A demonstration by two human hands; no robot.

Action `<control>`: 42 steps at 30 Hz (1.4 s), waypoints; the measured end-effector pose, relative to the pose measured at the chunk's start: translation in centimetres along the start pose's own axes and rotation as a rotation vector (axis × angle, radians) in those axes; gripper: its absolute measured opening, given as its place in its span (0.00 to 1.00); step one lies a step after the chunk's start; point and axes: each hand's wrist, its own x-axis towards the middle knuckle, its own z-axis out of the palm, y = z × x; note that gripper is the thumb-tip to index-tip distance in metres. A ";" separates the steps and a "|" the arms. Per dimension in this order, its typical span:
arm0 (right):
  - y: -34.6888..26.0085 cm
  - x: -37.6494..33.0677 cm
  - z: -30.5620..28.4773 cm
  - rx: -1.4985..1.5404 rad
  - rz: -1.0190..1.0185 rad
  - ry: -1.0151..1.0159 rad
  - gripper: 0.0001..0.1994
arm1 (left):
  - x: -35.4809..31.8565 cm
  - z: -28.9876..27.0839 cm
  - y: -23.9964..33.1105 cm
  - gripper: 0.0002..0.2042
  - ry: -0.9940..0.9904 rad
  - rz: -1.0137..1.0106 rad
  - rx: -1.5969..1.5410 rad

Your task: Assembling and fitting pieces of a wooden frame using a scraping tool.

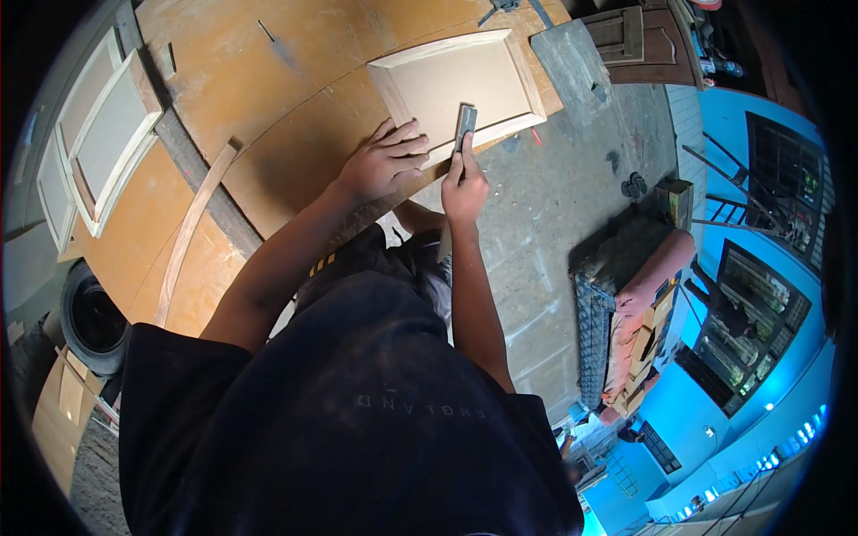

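Note:
A framed wooden panel (460, 82), like a small cabinet door with a pale frame and a flat centre, lies on the worktable near its right end. My left hand (386, 163) rests at the panel's near left corner, fingers spread over the frame. My right hand (465, 186) is closed round a narrow, flat grey bar (466, 121), its index finger stretched along it. The bar stands over the panel's near frame edge; whether its underside touches the wood I cannot tell.
More framed panels (118, 143) lean at the left of the orange-brown worktable (304, 54). A curved wooden strip (192, 230) and a long dark beam (207, 186) lie there too. A tire (96, 317) sits at lower left. A sofa (601, 313) stands on the concrete floor at right.

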 end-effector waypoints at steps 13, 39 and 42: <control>-0.3 -4.2 -1.3 0.120 0.020 -0.091 0.21 | 0.7 1.9 1.0 0.14 0.066 -0.046 -0.001; -0.5 -2.7 -0.3 0.209 0.049 -0.068 0.19 | 1.5 2.0 1.8 0.14 0.131 -0.122 -0.014; -0.3 -5.4 -1.3 0.190 0.006 -0.059 0.19 | 1.3 1.8 1.9 0.14 0.121 -0.126 -0.019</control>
